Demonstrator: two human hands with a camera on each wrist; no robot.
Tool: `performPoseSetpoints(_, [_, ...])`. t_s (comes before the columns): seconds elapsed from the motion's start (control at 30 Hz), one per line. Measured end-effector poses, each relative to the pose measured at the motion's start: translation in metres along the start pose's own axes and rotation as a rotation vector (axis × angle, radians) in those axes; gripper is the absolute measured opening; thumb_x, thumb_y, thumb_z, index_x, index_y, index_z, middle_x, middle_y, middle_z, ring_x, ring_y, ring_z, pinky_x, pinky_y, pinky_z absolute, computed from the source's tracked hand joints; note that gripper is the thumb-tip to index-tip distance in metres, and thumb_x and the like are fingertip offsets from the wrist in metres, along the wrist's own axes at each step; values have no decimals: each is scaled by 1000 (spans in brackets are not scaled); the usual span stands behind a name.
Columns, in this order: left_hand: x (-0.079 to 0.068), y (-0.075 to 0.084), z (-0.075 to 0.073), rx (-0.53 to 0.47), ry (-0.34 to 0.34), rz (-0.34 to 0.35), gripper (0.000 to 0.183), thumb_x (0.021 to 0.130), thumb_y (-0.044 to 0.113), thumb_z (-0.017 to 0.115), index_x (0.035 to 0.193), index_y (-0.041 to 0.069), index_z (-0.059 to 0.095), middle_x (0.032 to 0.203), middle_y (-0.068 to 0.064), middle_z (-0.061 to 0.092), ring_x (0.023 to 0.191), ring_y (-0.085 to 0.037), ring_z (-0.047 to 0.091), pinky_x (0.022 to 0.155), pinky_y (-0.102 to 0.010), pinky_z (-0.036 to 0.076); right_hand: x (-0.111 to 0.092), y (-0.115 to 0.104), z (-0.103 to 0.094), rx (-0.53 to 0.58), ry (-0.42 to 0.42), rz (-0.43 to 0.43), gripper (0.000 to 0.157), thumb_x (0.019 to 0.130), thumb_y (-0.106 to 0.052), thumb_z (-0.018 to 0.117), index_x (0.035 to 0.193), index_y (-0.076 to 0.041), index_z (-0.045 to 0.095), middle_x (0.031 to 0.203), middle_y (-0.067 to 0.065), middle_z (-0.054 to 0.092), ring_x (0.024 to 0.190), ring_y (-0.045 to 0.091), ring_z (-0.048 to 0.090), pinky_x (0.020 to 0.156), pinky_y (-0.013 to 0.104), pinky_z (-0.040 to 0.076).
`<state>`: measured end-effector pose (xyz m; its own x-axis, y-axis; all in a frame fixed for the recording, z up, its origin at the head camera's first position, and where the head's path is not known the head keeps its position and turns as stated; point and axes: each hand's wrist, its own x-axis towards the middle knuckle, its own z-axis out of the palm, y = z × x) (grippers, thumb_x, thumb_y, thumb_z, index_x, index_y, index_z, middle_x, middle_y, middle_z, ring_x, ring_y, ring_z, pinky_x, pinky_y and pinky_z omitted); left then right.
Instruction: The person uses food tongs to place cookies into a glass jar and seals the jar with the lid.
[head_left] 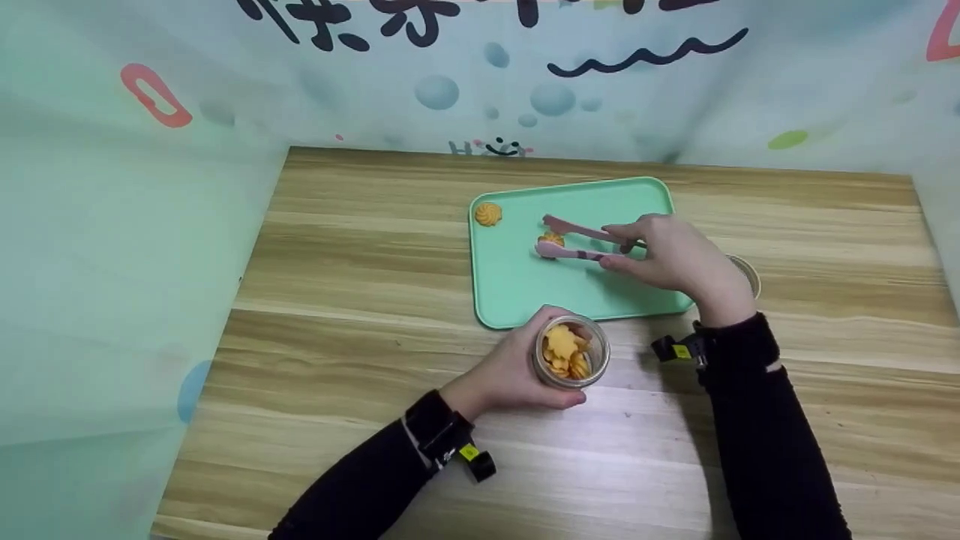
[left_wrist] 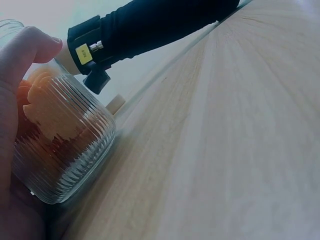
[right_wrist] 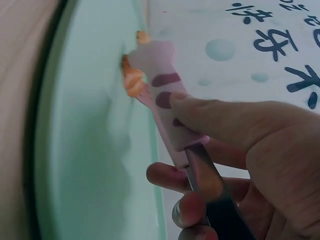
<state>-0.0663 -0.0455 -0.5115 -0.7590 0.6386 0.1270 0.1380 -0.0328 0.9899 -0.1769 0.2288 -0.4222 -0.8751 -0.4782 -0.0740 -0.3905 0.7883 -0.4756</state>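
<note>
My left hand (head_left: 517, 367) grips a ribbed glass jar (left_wrist: 75, 145) that holds several golden cookies (head_left: 564, 352). The jar is in front of the green tray (head_left: 510, 292), its mouth facing up. Over the tray, my right hand (head_left: 671, 251) holds pink tongs (right_wrist: 167, 100) with paw-shaped tips and a metal spring part. The tips stand on either side of a swirled cookie (head_left: 552, 238); whether both touch it I cannot tell. Another swirled cookie (head_left: 488, 214) lies in the tray's far left corner.
A round lid-like object (head_left: 746, 274) sits right of the tray, partly hidden behind my right wrist. The wooden table (head_left: 337, 300) runs back to a printed cloth backdrop (head_left: 360, 97), which also hangs along the left side.
</note>
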Motion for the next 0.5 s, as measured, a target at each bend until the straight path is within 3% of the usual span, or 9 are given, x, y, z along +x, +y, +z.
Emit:
performPoseSetpoints(0.27, [0,1,0,-13,-1,-5,89,74,20,103,146,25,51,140,5,65,132,-16,60,119,-38,49,-5,-3,-8,1,-1,1,51,104,-36,77,148,-11,69,113,13,77,86,26,57,69,40,42])
performPoseSetpoints(0.5, [0,1,0,-13,-2,-10,88,75,22,103,146,26,51,140,5,65,132,-16,60,119,-38,49,-8,-4,-7,-62,-3,5,50,104,-41,76,146,-16,71,115,18,75,87,29,62,71,45,49])
